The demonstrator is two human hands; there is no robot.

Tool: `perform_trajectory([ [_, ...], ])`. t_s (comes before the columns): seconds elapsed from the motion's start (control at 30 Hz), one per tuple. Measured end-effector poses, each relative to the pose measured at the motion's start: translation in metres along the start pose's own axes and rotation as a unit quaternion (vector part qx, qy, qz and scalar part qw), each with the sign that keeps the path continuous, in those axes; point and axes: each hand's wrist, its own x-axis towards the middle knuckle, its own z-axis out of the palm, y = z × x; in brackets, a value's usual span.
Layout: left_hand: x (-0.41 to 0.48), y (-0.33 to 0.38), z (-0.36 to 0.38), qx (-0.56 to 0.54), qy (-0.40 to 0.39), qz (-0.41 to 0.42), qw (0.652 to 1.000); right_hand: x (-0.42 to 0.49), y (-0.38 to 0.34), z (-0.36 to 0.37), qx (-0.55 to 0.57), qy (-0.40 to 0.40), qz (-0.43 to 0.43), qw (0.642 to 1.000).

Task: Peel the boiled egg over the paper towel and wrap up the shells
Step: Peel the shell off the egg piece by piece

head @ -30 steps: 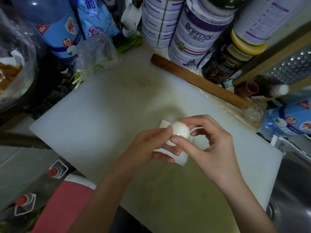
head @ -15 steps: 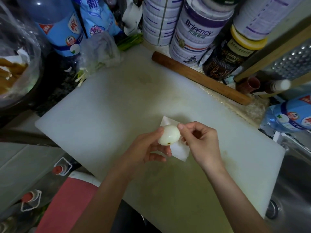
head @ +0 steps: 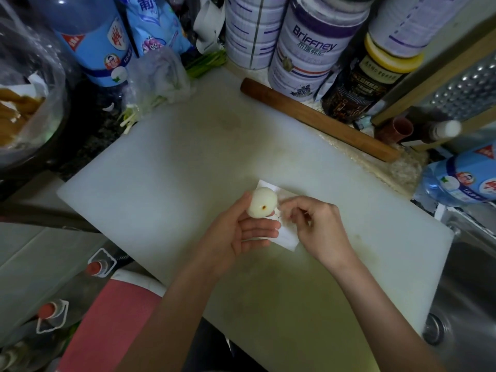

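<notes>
- The egg is held above the paper towel, over the near middle of the cutting board.
- Its long axis runs from about 7 to 1 o'clock, with the narrower end up at 1.
- It looks pale and matte, with one small brown spot near its lower end.
- The left hand holds it, thumb on its 9 o'clock side and fingers under it.
- The right hand, at the egg's 3 o'clock, has curled, blurred fingertips; I cannot tell whether they pinch anything.
- At 10 o'clock, a film-covered bowl holds brownish strips.
- At 11, a plastic bag holds green onions.
- At 1, tins stand closed behind a rolling pin.
</notes>
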Motion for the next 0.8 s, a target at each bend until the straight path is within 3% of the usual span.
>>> perform_trajectory([
  [0.27,0.002,0.001,0.005,-0.079,0.029,0.019,0.996,-0.021,-0.013,-0.004,0.108,0.040,0.022,0.993],
  [0.8,-0.007,0.008,-0.002,-0.050,0.030,0.031,0.998,-0.010,0.001,0.017,0.160,0.121,0.092,0.975],
])
